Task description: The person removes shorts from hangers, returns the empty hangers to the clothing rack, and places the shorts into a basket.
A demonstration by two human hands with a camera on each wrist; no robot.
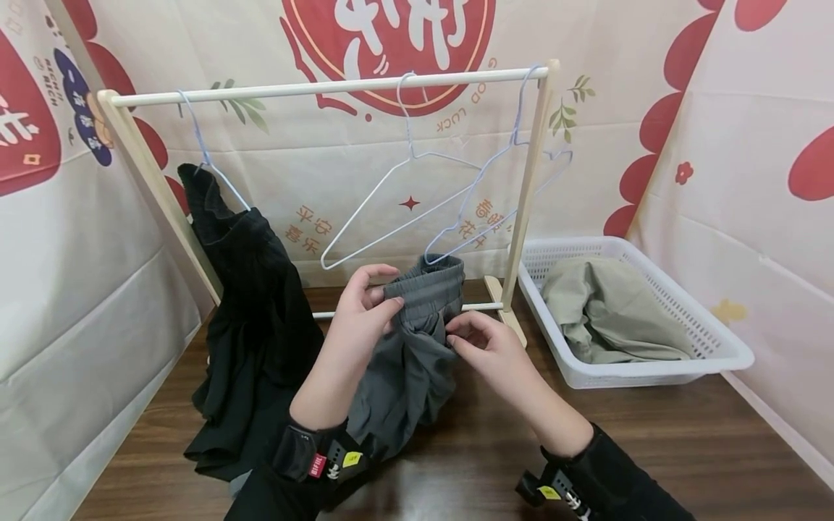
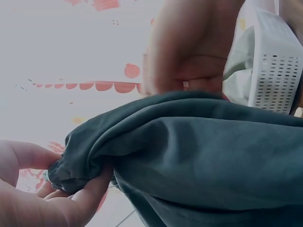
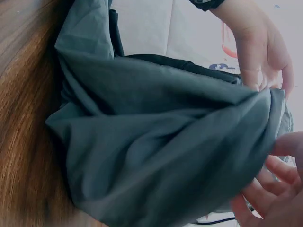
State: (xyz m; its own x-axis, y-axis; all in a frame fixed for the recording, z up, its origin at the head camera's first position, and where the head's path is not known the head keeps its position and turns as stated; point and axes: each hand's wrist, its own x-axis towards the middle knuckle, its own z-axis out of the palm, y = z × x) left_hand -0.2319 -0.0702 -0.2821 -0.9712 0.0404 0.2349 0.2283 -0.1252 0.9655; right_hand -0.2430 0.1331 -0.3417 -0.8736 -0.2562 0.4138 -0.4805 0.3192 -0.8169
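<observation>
Dark grey pants [image 1: 426, 304] with a gathered elastic waistband hang between the two hands, their lower part down on the wooden table. My left hand [image 1: 355, 322] pinches the waistband's left side between thumb and fingers; the left wrist view shows this hold on the pants [image 2: 199, 156] too. At the right edge, just under the band, my right hand [image 1: 491, 351] pinches the cloth. A pale blue hanger [image 1: 482, 174] hangs tilted from the rail, its lower left corner at the waistband opening. How far it reaches inside is hidden.
The wooden rack [image 1: 339, 87] also carries a white hanger [image 1: 365, 217] mid-rail. Black garments [image 1: 260, 304] hang from another blue hanger [image 1: 202, 141] at the left. A white basket [image 1: 651, 375] at the right holds a khaki garment [image 1: 612, 311]. Printed cloth walls surround the table.
</observation>
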